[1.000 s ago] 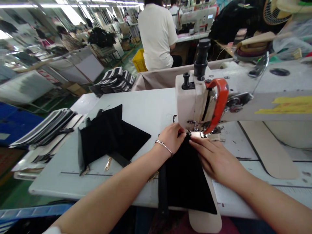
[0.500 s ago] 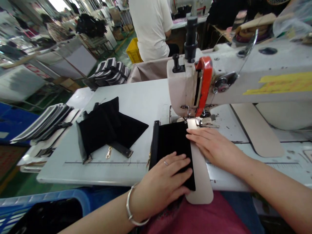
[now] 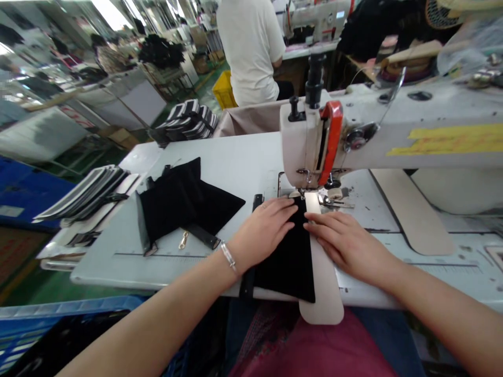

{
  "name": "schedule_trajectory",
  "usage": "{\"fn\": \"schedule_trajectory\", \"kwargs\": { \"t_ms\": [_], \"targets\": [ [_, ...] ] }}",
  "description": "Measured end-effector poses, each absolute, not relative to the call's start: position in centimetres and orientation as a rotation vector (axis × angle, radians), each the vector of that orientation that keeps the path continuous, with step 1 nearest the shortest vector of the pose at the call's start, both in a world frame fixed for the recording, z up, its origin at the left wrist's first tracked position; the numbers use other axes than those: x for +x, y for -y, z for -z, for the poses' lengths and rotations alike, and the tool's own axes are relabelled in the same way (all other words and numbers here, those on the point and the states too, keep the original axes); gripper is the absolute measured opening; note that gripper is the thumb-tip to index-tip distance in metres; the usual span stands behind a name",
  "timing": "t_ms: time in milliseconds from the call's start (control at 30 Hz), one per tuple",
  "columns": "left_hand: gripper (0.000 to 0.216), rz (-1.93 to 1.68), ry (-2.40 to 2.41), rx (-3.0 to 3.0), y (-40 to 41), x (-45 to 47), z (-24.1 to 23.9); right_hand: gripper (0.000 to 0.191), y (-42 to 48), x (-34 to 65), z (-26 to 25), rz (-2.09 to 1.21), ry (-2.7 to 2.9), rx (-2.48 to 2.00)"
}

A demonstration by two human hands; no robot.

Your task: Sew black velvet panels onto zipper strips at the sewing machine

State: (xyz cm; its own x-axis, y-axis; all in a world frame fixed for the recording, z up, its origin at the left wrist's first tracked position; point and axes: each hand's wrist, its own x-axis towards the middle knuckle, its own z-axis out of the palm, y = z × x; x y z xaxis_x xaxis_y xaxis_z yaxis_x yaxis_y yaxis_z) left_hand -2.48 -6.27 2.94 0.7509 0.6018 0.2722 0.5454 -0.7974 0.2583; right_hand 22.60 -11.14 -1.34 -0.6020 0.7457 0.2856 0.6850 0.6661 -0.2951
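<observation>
Left hand (image 3: pixel 267 225), bare, silver-toned bracelet (image 3: pixel 228 256) at the wrist: palm down on a black fabric panel (image 3: pixel 288 272), fingers extended, slightly apart, not clamped; thumb hard to make out.

Right hand (image 3: pixel 346 241), bare: fingers extended, close together, tips at the panel's right edge, palm side over a pale beige strip with a rounded near end (image 3: pixel 324 296); no grip visible, underside hidden.

Black fabric panel: on the white worktable (image 3: pixel 243 152), far end by the needle area of a white sewing machine with an orange lever (image 3: pixel 393 123); middle part covered by the left hand. Exact contact at the needle too small to tell. Dark strap along its left edge (image 3: pixel 247 283), partly hidden by the left hand and forearm.

Sewing machine: right end cut off by the frame; yellow tape on its arm.

Left on the table: overlapping black fabric pieces (image 3: pixel 188 201), their layering unclear; one small gold-toned metal clasp (image 3: pixel 183 240) just beside them, on the near side.

Near left: blue plastic basket (image 3: pixel 126 302), cut off, dark contents indistinct.

Far: person in a white shirt (image 3: pixel 251 57), head out of frame.
</observation>
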Motion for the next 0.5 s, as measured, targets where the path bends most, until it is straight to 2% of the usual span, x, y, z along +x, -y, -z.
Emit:
{"fn": "schedule_trajectory", "kwargs": {
  "t_ms": [133,367,500],
  "targets": [
    [0.033,-0.44,-0.971,2.763,2.7,-1.2,-1.4,0.045,11.3,22.6,1.3,-0.206,2.51,-1.144],
    [0.03,-0.495,-0.929,2.752,3.0,-1.3,-1.4,0.049,11.3,22.3,1.7,-0.187,2.51,-1.18],
    [0.03,-0.503,-0.897,2.79,2.8,-1.4,-1.3,0.06,12.7,22.5,0.2,-0.191,2.534,-1.202]
  ]
}}
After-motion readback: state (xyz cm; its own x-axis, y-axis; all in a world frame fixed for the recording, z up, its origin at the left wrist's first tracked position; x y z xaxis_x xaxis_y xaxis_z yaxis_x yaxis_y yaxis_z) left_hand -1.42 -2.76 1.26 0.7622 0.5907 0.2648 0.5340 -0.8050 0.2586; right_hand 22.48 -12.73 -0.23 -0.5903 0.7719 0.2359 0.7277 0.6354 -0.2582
